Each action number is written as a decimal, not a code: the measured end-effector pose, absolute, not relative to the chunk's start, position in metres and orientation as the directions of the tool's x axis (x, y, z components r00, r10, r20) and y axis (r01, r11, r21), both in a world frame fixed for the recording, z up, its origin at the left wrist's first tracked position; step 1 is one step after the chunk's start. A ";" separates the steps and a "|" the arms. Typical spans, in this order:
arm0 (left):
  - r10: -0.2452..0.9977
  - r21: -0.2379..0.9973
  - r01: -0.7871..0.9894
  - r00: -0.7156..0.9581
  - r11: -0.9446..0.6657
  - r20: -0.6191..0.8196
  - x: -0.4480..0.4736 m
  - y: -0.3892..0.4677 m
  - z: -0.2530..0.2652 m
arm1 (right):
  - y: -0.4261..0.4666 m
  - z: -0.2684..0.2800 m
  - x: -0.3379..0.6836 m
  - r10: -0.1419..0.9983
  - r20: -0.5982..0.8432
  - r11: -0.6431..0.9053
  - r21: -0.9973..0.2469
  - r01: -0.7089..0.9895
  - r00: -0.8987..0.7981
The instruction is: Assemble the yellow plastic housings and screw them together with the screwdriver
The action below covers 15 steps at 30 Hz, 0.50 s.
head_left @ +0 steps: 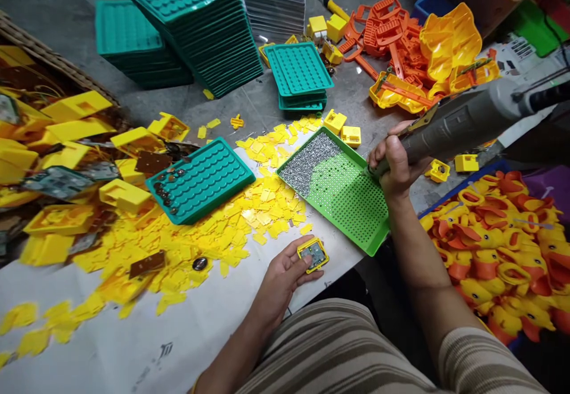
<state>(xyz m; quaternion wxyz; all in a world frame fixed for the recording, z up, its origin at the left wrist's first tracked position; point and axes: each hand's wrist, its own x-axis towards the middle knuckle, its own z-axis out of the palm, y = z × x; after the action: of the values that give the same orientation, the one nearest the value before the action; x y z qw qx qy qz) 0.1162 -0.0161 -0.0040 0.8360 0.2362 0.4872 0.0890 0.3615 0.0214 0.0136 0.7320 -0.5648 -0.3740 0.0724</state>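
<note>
Between the thumb and fingers of my left hand [285, 275] is a small yellow plastic case with a circuit board [314, 254] showing in it. My right hand [396, 165] is wrapped around a grey electric screwdriver [458, 124], whose tip end points down left over a green perforated tray [327, 219]. Small silvery screws [309, 159] lie heaped in the tray's far left corner. I cannot make out whether the bit touches the tray or holds a screw. Left of the tray, many flat yellow plastic pieces [267, 198] are spread over the white sheet.
A teal tray stack [205, 180] with dark round parts stands left of centre. Taller teal stacks [196, 26] rise behind. Yellow housings [124, 195] pile up at left. Orange parts [387, 32] lie at back right; yellow-orange duck-shaped pieces [503, 251] fill a bin at right.
</note>
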 end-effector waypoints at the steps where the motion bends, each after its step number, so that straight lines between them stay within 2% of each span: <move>1: 0.379 0.483 0.083 0.510 0.872 -0.772 0.116 -0.016 -0.004 | 0.022 0.014 0.361 0.529 0.460 0.344 -0.884 0.316 0.713; 5: 0.384 0.484 0.077 0.507 0.871 -0.772 0.116 -0.017 -0.005 | 0.021 0.014 0.361 0.531 0.453 0.299 -0.891 0.342 0.716; 15: 0.390 0.478 0.066 0.486 0.876 -0.782 0.118 -0.016 -0.003 | 0.019 0.014 0.360 0.542 0.434 0.312 -0.899 0.307 0.720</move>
<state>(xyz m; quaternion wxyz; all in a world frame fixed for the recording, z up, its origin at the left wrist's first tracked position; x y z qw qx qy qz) 0.1178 -0.0164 -0.0029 0.8308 0.2292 0.4977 0.0976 0.3601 0.0189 0.0136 0.7228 -0.5808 -0.3655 0.0812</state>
